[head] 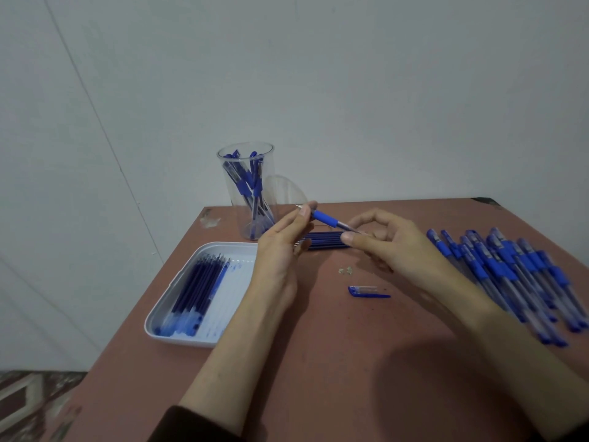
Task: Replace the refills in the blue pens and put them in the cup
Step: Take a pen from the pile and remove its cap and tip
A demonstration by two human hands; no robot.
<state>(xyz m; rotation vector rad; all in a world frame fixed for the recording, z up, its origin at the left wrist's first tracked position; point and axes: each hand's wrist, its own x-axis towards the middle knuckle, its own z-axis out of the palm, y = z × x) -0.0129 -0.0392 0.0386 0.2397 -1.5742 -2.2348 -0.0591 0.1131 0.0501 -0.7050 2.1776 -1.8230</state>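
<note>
Blue rubber sleeve, clear plastic barrel, fine metal point: the pen (328,220) you hold is light and stiff. I judge the smooth barrel slippery, so keep your purchase on the rubber sleeve and the nose cone when you twist. The pen hangs above the counter (318,362), slanting up to the left, in front of the clear cup (245,186), which holds other blue pens. Your left hand (280,247) has a narrow grip, thumb and fingertips pinching the point end. Your right hand (389,247) pinches the barrel just behind the sleeve, its other fingers loosely curled. A refill is thin and would likely bend or smear if forced, so draw it out straight along the barrel. The blue cap (366,291) lies on the counter near your right wrist, and the white tray (223,245) under your left wrist holds refills (197,282) laid side by side.
</note>
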